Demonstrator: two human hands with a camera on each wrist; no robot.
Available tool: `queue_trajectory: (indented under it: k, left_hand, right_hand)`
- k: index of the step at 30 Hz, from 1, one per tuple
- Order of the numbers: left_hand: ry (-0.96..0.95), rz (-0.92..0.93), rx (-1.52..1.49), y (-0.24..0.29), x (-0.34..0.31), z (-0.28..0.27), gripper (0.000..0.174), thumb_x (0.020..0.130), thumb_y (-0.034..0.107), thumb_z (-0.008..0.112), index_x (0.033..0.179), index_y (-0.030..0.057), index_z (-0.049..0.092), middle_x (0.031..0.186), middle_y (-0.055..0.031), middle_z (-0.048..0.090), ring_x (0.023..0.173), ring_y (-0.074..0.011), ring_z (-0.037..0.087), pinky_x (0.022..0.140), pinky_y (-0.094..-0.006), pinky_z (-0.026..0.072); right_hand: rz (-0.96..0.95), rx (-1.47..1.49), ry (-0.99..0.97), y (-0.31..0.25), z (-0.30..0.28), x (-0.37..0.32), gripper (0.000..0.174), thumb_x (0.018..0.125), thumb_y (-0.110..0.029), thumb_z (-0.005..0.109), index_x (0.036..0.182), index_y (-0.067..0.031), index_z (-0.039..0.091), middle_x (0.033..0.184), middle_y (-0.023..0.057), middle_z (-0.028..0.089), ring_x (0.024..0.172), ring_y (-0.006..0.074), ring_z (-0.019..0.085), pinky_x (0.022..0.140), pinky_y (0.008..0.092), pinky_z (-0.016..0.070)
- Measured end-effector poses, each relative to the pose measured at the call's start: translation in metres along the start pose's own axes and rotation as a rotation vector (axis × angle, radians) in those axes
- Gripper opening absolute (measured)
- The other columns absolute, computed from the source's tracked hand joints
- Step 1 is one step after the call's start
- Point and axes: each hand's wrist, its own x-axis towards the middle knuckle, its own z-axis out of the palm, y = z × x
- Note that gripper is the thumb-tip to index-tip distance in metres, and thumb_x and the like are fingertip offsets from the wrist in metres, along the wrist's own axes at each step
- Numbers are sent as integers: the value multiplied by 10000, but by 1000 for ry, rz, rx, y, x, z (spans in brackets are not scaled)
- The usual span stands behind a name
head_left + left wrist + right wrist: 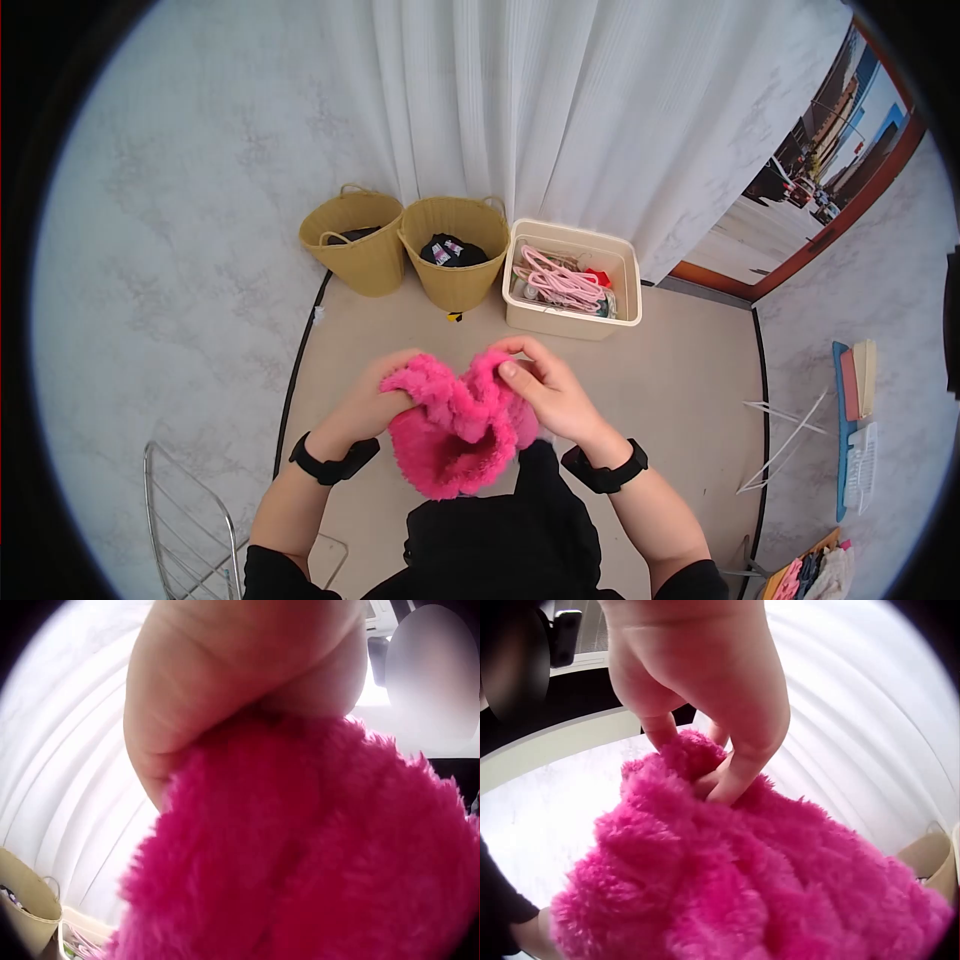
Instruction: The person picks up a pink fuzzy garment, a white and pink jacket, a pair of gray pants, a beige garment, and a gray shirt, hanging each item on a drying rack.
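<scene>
A fluffy bright pink fabric piece (455, 440) hangs between both hands in the head view, with a dark opening in its lower middle. The left hand (375, 400) grips its upper left edge; in the left wrist view that hand (247, 675) covers the top of the pink pile (300, 847), its fingertips hidden. At the upper right edge the right hand (550, 390) pinches the fabric, thumb on the near side. The right wrist view shows the right hand (705, 690) with fingers sunk into a fold of the pink fabric (727, 877).
Two tan baskets (368, 267) (465, 287) with dark items stand by the curtain (560, 110). Beside them is a cream bin (570, 322) of pink hangers (560, 280). A metal rack (150, 500) is at lower left; a white folding frame (790, 440) and clothes (825, 575) are right.
</scene>
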Motion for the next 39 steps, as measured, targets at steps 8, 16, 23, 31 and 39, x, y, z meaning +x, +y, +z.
queue_trajectory:
  k: [8,16,23,31,39]
  left_hand:
    - [192,-103,222,0,148,1,195,739,46,669,918,-21,637,820,-81,667,782,-150,629,728,-285,489]
    - [156,-433,198,-80,344,-6,335,721,41,654,1052,-14,640,775,-89,683,720,-140,653,679,-254,492]
    - [-61,-759,237,-71,400,-46,431,692,397,702,983,79,693,873,-130,702,816,-316,657,729,-367,487]
    - [344,-842,161,-25,406,-58,386,707,343,673,919,23,715,867,-128,686,701,-258,596,663,-362,442]
    - [611,-681,-9,-34,354,-53,422,750,154,694,1101,-72,629,848,-110,706,753,-177,674,696,-285,511]
  right_hand:
    - [524,-194,205,260,-253,139,275,970,-272,512,991,-18,616,891,53,631,765,115,602,662,274,493]
    - [670,-869,187,485,-392,250,282,782,-36,547,1061,-51,577,1116,196,581,1005,392,580,824,460,487]
    - [620,-1112,-104,582,-436,312,595,751,22,568,1327,-30,425,1285,216,479,1187,408,490,953,452,447]
    - [308,-1343,-296,594,-459,330,292,771,-165,628,1043,-102,542,979,75,595,1000,270,554,848,421,417]
    - [572,-974,-55,528,-468,339,253,817,-230,666,967,-36,604,859,169,649,840,365,625,739,449,489]
